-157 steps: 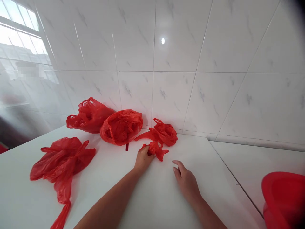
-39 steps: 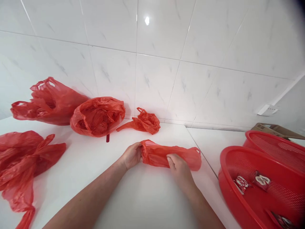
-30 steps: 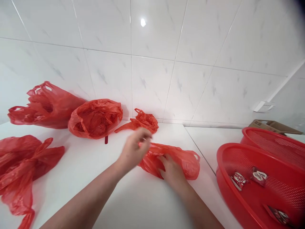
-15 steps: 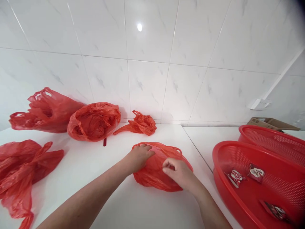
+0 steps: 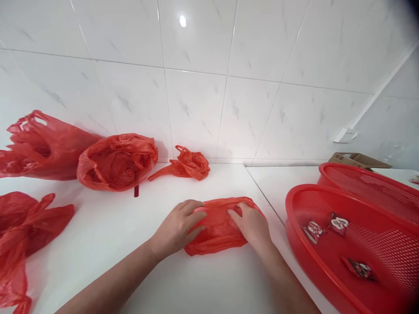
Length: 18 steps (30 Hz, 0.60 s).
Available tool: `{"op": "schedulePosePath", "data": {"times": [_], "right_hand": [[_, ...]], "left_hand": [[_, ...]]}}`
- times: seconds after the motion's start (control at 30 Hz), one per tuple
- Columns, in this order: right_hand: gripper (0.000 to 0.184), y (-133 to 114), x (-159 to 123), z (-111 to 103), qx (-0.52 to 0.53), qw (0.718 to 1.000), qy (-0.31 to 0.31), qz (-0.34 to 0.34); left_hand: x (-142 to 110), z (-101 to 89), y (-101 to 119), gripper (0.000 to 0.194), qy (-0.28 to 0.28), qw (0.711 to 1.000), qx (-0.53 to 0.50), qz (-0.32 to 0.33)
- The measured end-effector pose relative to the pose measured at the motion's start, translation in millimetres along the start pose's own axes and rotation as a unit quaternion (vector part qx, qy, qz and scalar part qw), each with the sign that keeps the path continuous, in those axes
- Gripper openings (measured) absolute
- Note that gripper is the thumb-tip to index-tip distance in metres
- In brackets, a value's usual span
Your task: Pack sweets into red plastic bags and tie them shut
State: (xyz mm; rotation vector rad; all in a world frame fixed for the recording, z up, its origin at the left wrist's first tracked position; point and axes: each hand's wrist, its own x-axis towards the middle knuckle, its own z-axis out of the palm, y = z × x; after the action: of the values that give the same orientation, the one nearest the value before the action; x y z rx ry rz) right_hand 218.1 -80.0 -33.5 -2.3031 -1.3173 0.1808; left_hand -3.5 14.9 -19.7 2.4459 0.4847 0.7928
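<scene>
In front of me on the white table lies a red plastic bag [image 5: 216,224], its mouth spread wide and facing up. My left hand [image 5: 183,224] rests over the bag's left edge with the fingers spread apart, touching the film. At the right edge, my right hand [image 5: 252,222] reaches into the mouth, thumb and fingers bent with a gap between them. No object shows in either hand. Behind the bag, near the wall, sits a small crumpled red bag [image 5: 193,165].
To the right stands a red plastic basket [image 5: 294,205] holding several small wrapped packets [image 5: 338,223]; another red basket [image 5: 327,170] stands behind it near a cardboard box [image 5: 356,160]. Left are an open red bag [image 5: 118,163], a bulky red bag [image 5: 62,148] and a knotted red bag [image 5: 29,235].
The bag's mouth is now stretched wider and flatter. My left hand has moved to its left edge with fingers spread, and my right hand has moved slightly up and right.
</scene>
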Motion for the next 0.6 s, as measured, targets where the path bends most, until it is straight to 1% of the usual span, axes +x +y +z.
{"op": "schedulePosePath", "data": {"times": [0.03,0.1,0.13,0.17,0.2,0.27,0.33,0.4,0.47,0.5,0.53,0.57,0.6], "right_hand": [[0.031,-1,-1,0,-0.008,1.0,0.011,-0.001],[0.023,-2,-1,2,-0.023,1.0,0.003,-0.004],[0.019,-3,-1,4,-0.028,1.0,-0.01,-0.006],[0.017,-5,-1,5,-0.032,0.999,-0.019,-0.008],[0.016,-9,-2,5,-0.033,0.999,-0.019,-0.009],[0.02,-19,-8,1,-0.029,0.999,0.014,-0.016],[0.024,-34,-24,-9,-0.009,0.997,0.062,-0.038],[0.022,-48,-49,-26,0.035,0.992,0.093,-0.08],[0.02,-56,-78,-47,0.094,0.983,0.098,-0.126],[0.018,-56,-90,-60,0.124,0.977,0.097,-0.141],[0.017,-52,-99,-74,0.149,0.973,0.105,-0.143],[0.016,-44,-105,-89,0.162,0.972,0.115,-0.127],[0.016,-33,-106,-106,0.162,0.975,0.123,-0.093]], "left_hand": [[-4,1.2,-3,0.021,0.049,0.997,0.054,-0.004],[-11,4.2,-11,0.026,0.133,0.984,0.1,-0.058],[-14,5.6,-14,0.032,0.153,0.978,0.098,-0.099],[-17,6.7,-18,0.037,0.158,0.973,0.082,-0.144],[-18,7.4,-20,0.042,0.152,0.969,0.058,-0.188],[-19,7.6,-24,0.046,0.126,0.958,0.007,-0.256],[-18,6.6,-26,0.046,0.107,0.951,-0.03,-0.288],[-18,5.5,-27,0.044,0.103,0.948,-0.049,-0.296],[-17,5.1,-29,0.042,0.096,0.949,-0.055,-0.296],[-17,5.2,-30,0.043,0.091,0.95,-0.055,-0.293],[-17,5.5,-31,0.044,0.087,0.952,-0.054,-0.288],[-18,5.8,-31,0.045,0.084,0.954,-0.053,-0.282],[-18,6.2,-31,0.046,0.082,0.956,-0.055,-0.276]]}}
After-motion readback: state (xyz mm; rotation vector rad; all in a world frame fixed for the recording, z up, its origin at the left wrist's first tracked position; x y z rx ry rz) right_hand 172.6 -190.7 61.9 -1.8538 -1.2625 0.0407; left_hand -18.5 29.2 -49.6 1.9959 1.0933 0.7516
